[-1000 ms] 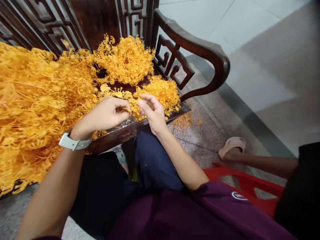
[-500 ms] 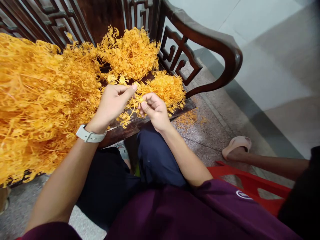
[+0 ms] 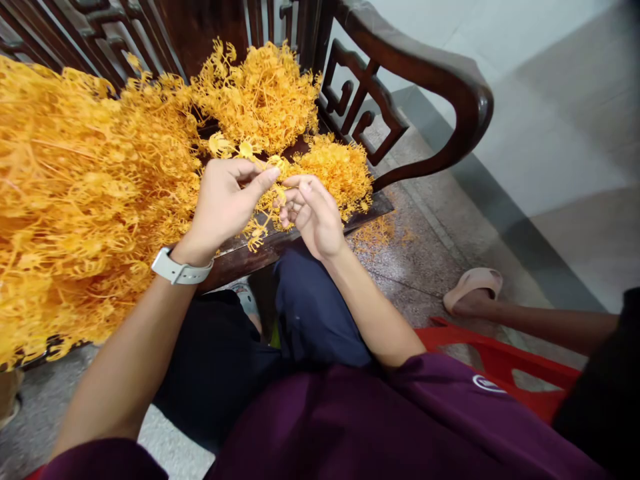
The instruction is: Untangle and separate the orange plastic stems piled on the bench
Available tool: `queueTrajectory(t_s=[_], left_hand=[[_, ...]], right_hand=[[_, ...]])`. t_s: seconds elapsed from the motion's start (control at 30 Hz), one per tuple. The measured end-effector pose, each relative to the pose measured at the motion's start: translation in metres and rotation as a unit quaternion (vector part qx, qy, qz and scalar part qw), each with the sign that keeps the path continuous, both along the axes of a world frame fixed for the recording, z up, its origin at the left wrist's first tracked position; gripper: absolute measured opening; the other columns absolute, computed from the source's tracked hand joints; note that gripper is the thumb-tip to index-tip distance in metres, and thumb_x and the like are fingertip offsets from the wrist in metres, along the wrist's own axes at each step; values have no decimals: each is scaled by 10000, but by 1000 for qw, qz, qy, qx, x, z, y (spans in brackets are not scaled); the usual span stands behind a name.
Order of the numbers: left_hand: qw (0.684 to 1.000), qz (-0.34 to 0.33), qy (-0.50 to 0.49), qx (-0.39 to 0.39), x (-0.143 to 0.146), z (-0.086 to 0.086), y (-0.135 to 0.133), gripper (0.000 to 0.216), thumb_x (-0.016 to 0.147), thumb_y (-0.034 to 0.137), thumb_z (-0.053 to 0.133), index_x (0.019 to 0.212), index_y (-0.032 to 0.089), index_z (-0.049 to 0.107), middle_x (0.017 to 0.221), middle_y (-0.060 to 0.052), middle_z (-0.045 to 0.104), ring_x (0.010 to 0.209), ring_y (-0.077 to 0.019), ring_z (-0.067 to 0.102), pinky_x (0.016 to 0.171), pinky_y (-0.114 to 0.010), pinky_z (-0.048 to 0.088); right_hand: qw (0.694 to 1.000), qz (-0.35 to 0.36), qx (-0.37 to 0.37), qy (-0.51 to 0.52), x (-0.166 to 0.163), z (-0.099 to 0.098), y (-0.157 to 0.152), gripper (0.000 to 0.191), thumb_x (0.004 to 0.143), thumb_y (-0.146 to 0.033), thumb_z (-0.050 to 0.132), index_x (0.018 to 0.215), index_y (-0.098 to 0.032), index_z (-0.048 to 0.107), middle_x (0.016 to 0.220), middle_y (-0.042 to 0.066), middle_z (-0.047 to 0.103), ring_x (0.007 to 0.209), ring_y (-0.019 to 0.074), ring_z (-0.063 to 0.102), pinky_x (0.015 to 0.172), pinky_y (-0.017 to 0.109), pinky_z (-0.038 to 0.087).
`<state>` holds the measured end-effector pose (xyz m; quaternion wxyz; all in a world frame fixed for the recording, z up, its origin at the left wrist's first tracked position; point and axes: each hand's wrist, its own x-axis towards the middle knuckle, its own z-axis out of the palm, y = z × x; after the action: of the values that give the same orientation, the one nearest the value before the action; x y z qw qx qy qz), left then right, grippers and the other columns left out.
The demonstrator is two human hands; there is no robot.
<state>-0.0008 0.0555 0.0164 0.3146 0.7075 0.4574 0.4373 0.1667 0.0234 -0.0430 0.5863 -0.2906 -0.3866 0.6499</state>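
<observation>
My left hand (image 3: 235,193) is closed in a pinch, thumb against forefinger, on a yellow-orange plastic flower sprig (image 3: 257,230) whose small branched heads hang below the fingers. My right hand (image 3: 315,213) meets it from the right, fingers curled and thumb lying along the forefinger. A yellow bit of the sprig shows at its fingertips; the exact grip there is partly hidden. Just behind the hands lie larger pale-yellow flower heads (image 3: 220,145). Close beyond my right hand is a small heap of yellow plastic sprigs (image 3: 340,170).
A huge pile of yellow sprigs (image 3: 90,213) covers the left of the dark wooden bench (image 3: 240,263); another bunch (image 3: 265,97) leans at its back. The curved armrest (image 3: 450,80) rises at right. Loose bits (image 3: 375,233) litter the floor. A red stool (image 3: 500,360) and someone's foot (image 3: 475,293) are at right.
My right thumb has drawn back from the sprig and the forefinger has straightened toward my left thumb. My left hand keeps its pinch. The view has shifted slightly.
</observation>
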Motion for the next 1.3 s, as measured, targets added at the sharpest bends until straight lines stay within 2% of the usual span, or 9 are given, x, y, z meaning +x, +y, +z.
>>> queueTrajectory(t_s=[0.17, 0.3, 0.43, 0.53, 0.67, 0.87, 0.97, 1.1, 1.3], left_hand=[[999, -14, -40, -4, 0, -2, 1, 352, 850, 554, 912, 829, 206, 865, 897, -82, 849, 867, -236, 784, 810, -346, 620], [996, -4, -87, -15, 1, -5, 3, 339, 795, 528, 961, 868, 209, 874, 895, -66, 850, 831, -203, 772, 760, -319, 620], [982, -2, -177, -58, 8, -5, 1, 256, 753, 416, 1007, 840, 222, 865, 887, -41, 834, 807, -160, 743, 761, -289, 604], [964, -3, -243, -110, 14, -1, -4, 187, 772, 323, 1000, 807, 226, 844, 887, -24, 811, 795, -128, 716, 774, -267, 593], [948, 2, -262, -180, 18, 1, -7, 141, 869, 271, 924, 807, 221, 807, 866, -22, 774, 739, -108, 660, 656, -239, 529], [940, -7, -269, -208, 20, -4, -6, 176, 920, 283, 880, 813, 210, 761, 958, -41, 771, 777, -117, 666, 629, -253, 507], [937, -9, -286, -201, 23, -5, -8, 175, 907, 270, 892, 818, 210, 754, 966, -38, 764, 781, -122, 664, 633, -265, 518], [937, -15, -270, -223, 31, -4, -13, 264, 952, 375, 855, 803, 209, 714, 989, -51, 760, 764, -140, 670, 635, -294, 536], [927, -27, -263, -267, 31, -4, -15, 342, 976, 417, 805, 770, 213, 625, 791, -23, 654, 686, -149, 651, 635, -305, 537]], right_hand=[[996, -68, 35, -53, -5, -4, 1, 507, 783, -518, 959, 1062, -264, 621, 861, -40, 686, 681, 101, 599, 591, 245, 517], [981, -150, 84, -93, -6, -7, 1, 488, 772, -502, 962, 1040, -255, 638, 962, -14, 679, 746, 105, 582, 672, 271, 564], [971, -170, 98, -138, -7, -1, -4, 491, 819, -573, 907, 1060, -267, 609, 981, -7, 667, 696, 104, 517, 654, 286, 563], [974, -168, 69, -138, -8, 5, -9, 459, 840, -560, 897, 1053, -276, 605, 976, 0, 654, 693, 115, 499, 648, 288, 554], [978, -155, 44, -133, -8, 8, -11, 419, 840, -522, 893, 1072, -282, 640, 984, 14, 658, 752, 146, 535, 672, 305, 549], [991, -110, 14, -81, -4, 5, -8, 284, 872, -440, 854, 999, -269, 667, 910, -8, 632, 702, 130, 499, 634, 289, 511], [995, -91, 5, -37, -3, 6, -6, 328, 846, -446, 879, 965, -270, 628, 891, -16, 593, 685, 122, 476, 609, 278, 495], [998, -53, 12, 13, -3, 3, -4, 371, 843, -436, 892, 995, -277, 594, 921, -21, 577, 690, 108, 490, 618, 267, 499], [1000, 6, 9, -1, -1, 1, -4, 444, 799, -505, 927, 998, -279, 600, 857, -22, 565, 730, 140, 551, 675, 302, 544]])
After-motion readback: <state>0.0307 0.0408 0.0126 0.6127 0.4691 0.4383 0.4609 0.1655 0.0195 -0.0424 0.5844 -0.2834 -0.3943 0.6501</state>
